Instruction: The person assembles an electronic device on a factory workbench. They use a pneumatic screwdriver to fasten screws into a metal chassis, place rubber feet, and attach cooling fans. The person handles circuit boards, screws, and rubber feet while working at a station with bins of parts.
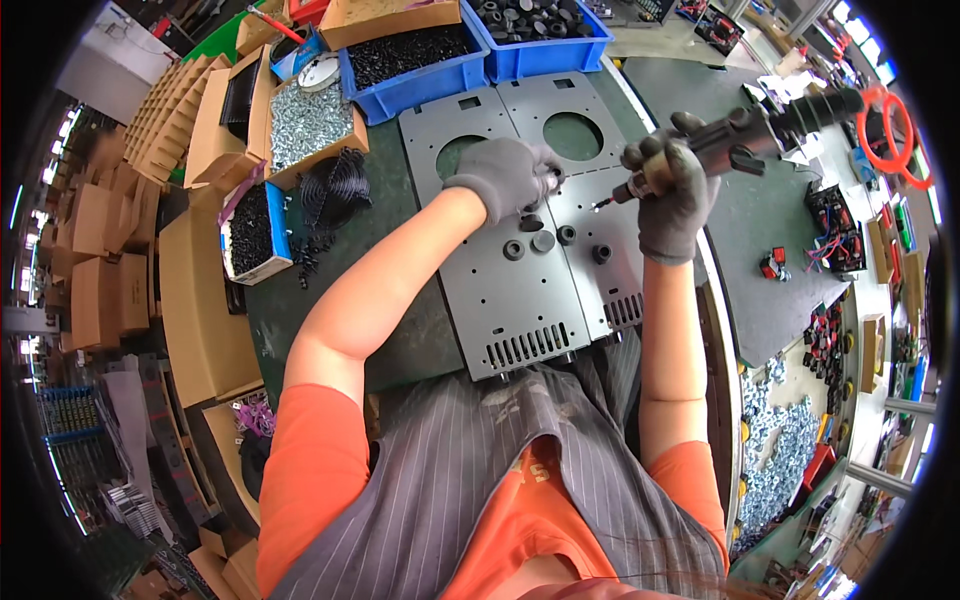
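Note:
Two grey sheet-metal panels [510, 300] lie side by side on the bench in front of me, each with a large round hole near its far end. My left hand [503, 175], in a grey glove, is over the left panel with its fingers drawn together; what they pinch is too small and blurred to name. My gloved right hand [680, 190] grips a dark power screwdriver [735, 140]. Its bit points left, just above the right panel. Several round black rubber feet [513, 250] lie on the panels, nearest my left hand.
Beyond the panels stand blue bins [400, 98] of small black parts and larger black caps. To the left are a cardboard box of silver screws [310, 125], a small box of black screws [250, 235] and black coiled strips [335, 190]. An orange-red ring [890, 140] hangs by the screwdriver's rear end.

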Demonstrator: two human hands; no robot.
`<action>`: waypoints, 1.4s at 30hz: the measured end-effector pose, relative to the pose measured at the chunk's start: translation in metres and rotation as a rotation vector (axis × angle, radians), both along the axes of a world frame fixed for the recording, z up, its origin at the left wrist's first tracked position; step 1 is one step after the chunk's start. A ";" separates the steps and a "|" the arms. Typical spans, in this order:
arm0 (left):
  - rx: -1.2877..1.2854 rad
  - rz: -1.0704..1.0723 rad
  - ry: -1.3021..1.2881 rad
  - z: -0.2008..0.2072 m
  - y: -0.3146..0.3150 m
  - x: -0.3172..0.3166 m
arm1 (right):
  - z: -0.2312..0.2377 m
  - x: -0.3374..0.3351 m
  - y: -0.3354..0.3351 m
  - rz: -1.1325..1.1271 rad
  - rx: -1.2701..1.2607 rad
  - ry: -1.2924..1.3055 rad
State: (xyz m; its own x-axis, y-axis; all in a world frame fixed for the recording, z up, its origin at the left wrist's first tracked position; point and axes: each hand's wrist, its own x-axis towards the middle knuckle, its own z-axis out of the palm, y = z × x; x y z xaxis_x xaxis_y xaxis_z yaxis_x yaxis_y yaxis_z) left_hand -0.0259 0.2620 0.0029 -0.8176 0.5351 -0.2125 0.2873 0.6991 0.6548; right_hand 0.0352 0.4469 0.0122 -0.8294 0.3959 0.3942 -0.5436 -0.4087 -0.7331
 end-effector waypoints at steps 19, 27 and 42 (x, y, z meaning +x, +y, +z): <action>-0.225 -0.056 0.219 -0.029 0.002 0.008 | -0.022 -0.054 -0.045 0.176 0.310 -0.231; 1.165 0.641 -0.800 -0.039 -0.055 0.014 | -0.027 -0.058 -0.039 0.262 0.360 -0.178; 1.661 0.247 -1.342 -0.067 -0.061 0.108 | 0.026 0.039 -0.051 0.435 -0.088 0.269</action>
